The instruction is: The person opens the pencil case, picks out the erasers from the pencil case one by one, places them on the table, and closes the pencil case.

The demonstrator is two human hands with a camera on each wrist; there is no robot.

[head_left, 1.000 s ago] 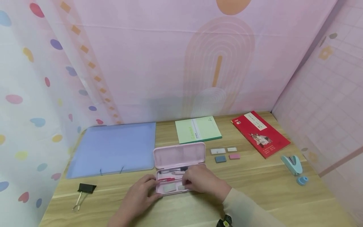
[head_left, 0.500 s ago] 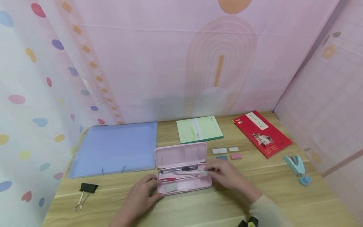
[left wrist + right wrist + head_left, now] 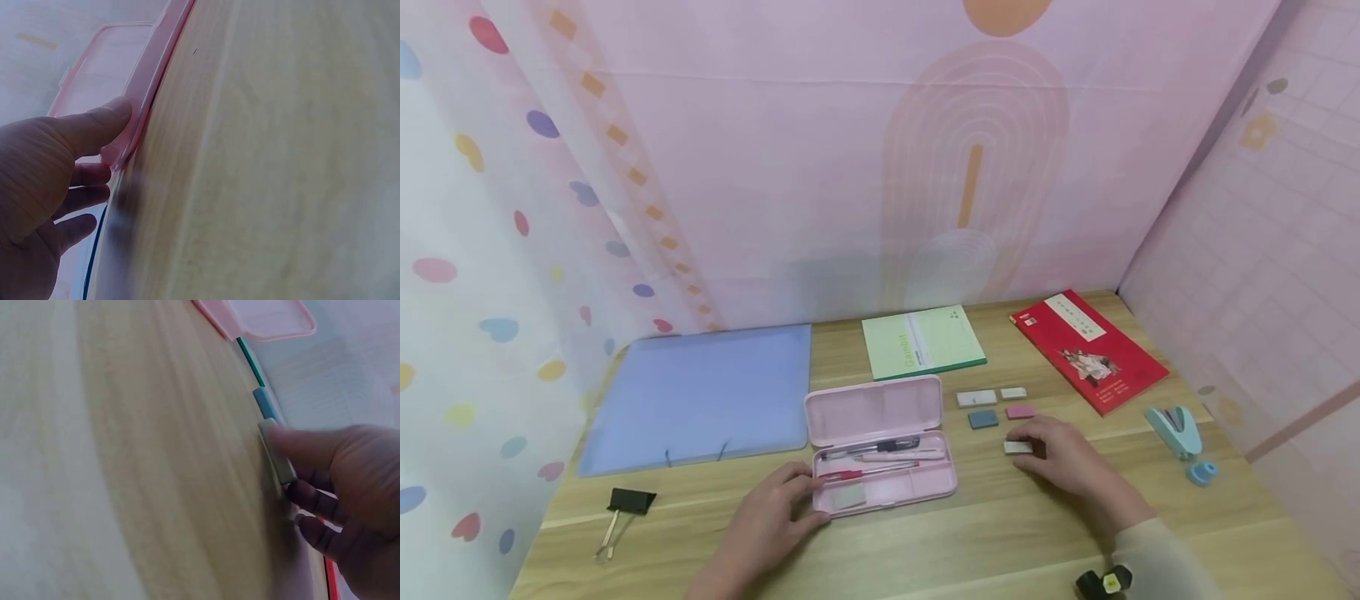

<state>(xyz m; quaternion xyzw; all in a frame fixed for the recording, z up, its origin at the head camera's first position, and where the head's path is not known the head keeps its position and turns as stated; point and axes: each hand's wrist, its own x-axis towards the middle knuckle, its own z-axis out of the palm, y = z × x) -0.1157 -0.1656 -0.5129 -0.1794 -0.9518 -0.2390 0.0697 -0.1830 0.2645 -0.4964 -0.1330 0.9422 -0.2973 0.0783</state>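
Study desk setup, wood desk (image 3: 970,533), notebks (image 3: 922,342), stapler (image 3: 1174,429), pink backdrop (image 3: 850,167)

A small pale grey eraser (image 3: 1017,447) lies flat on the wood, right of the open pink pencil case (image 3: 880,454).
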